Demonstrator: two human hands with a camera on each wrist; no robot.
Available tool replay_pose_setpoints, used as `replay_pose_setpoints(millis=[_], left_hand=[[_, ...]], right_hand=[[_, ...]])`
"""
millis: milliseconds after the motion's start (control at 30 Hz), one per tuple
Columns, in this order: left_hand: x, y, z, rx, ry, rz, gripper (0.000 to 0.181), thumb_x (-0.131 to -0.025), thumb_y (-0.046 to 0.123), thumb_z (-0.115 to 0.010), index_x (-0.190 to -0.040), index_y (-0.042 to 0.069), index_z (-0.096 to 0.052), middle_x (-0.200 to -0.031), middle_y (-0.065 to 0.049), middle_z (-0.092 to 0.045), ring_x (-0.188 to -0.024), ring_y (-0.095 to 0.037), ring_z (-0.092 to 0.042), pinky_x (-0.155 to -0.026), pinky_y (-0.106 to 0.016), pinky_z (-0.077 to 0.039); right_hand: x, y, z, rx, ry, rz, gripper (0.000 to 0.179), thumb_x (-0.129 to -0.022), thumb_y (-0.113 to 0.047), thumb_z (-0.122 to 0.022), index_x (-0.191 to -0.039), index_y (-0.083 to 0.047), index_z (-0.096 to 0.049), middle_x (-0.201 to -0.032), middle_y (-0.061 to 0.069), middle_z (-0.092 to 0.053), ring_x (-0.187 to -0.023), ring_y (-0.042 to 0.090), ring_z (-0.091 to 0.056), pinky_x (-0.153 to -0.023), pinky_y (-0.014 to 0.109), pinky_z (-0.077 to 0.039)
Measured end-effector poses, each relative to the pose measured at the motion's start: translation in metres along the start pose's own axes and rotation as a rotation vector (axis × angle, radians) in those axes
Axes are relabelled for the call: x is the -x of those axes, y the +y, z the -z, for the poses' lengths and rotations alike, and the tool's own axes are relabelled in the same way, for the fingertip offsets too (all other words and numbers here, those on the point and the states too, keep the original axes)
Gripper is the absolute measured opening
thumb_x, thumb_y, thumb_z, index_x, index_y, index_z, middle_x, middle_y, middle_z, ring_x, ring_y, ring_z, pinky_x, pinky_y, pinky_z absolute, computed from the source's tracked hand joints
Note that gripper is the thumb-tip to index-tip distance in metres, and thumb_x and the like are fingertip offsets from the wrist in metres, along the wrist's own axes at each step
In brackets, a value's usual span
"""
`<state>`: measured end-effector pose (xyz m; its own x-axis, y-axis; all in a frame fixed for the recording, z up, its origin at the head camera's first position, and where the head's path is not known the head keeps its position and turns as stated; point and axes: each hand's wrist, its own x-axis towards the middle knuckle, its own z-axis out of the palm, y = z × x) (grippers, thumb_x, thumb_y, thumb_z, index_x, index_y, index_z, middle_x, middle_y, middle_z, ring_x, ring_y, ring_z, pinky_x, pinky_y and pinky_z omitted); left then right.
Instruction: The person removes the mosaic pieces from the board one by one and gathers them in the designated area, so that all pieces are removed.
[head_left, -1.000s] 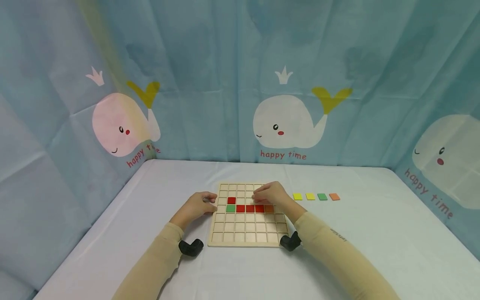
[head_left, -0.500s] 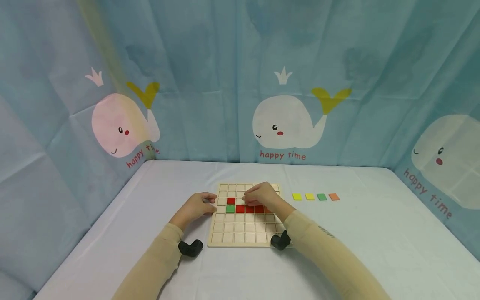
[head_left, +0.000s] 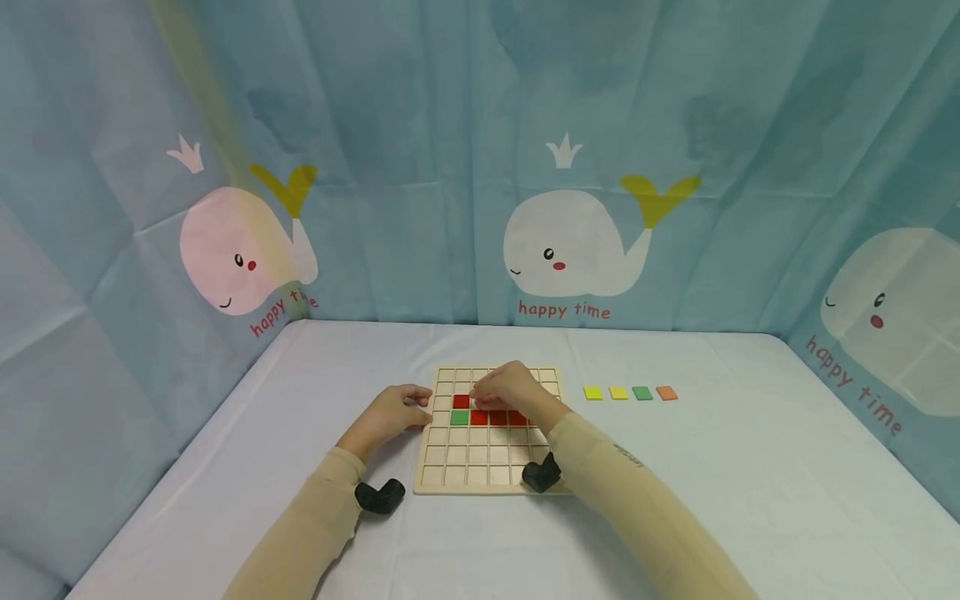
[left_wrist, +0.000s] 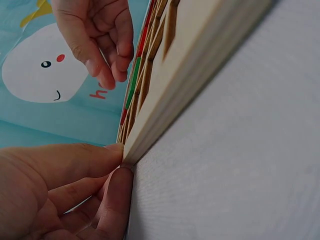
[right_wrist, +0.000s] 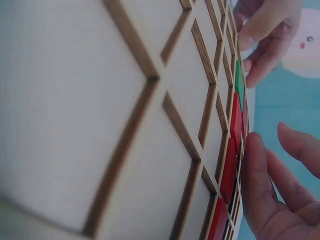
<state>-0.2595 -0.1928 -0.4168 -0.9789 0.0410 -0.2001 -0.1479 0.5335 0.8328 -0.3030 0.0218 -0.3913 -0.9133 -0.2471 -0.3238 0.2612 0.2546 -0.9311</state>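
Note:
A square wooden grid board (head_left: 487, 477) lies on the table. My left hand (head_left: 392, 417) holds its left edge; in the left wrist view the thumb and fingertips meet at the rim. My right hand (head_left: 512, 388) hovers over the board's middle, palm down, fingers bent and pointing left. In the right wrist view its thumb stands apart from the fingers, with no tile visible between them. Beside the right fingertips sit a red tile (head_left: 461, 402) and, below it, a green tile (head_left: 460, 417). Several red tiles (head_left: 498, 417) continue that row, partly under the right hand.
Right of the board, loose tiles lie in a line on the white tablecloth (head_left: 675, 467): two yellow tiles (head_left: 593, 392), a green tile (head_left: 642, 393) and an orange tile (head_left: 667, 392). A blue whale-print curtain (head_left: 420, 250) surrounds the table's back and sides.
My right hand has slid left across the board, from above the row's right part to beside the upper red tile. My left hand has stayed at the edge.

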Motion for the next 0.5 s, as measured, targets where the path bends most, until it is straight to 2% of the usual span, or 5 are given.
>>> replay_pose_setpoints(millis=[333,500], left_hand=[[-0.0017,-0.0021,0.0024,-0.008,-0.002,-0.017,0.047,-0.085,0.002,-0.069,-0.131,-0.002,-0.06,-0.116,-0.013,-0.062,-0.088,-0.014,-0.061,-0.075,-0.026,-0.054],[-0.0009,-0.002,0.0012,-0.01,-0.006,-0.02,0.047,-0.085,0.003,-0.069,-0.131,-0.002,-0.06,-0.116,-0.013,-0.062,-0.089,-0.014,-0.061,-0.075,-0.026,-0.054]], right_hand=[[-0.0051,-0.0011,-0.0059,-0.03,-0.002,-0.031,0.019,-0.085,-0.002,-0.073,-0.101,0.009,-0.073,-0.094,0.017,-0.076,-0.063,0.013,-0.069,-0.067,0.027,-0.06],[-0.0074,0.0003,-0.0085,-0.001,0.012,-0.043,0.018,-0.086,-0.003,-0.074,-0.1,0.009,-0.072,-0.087,0.015,-0.076,-0.06,0.013,-0.069,-0.065,0.025,-0.06]])
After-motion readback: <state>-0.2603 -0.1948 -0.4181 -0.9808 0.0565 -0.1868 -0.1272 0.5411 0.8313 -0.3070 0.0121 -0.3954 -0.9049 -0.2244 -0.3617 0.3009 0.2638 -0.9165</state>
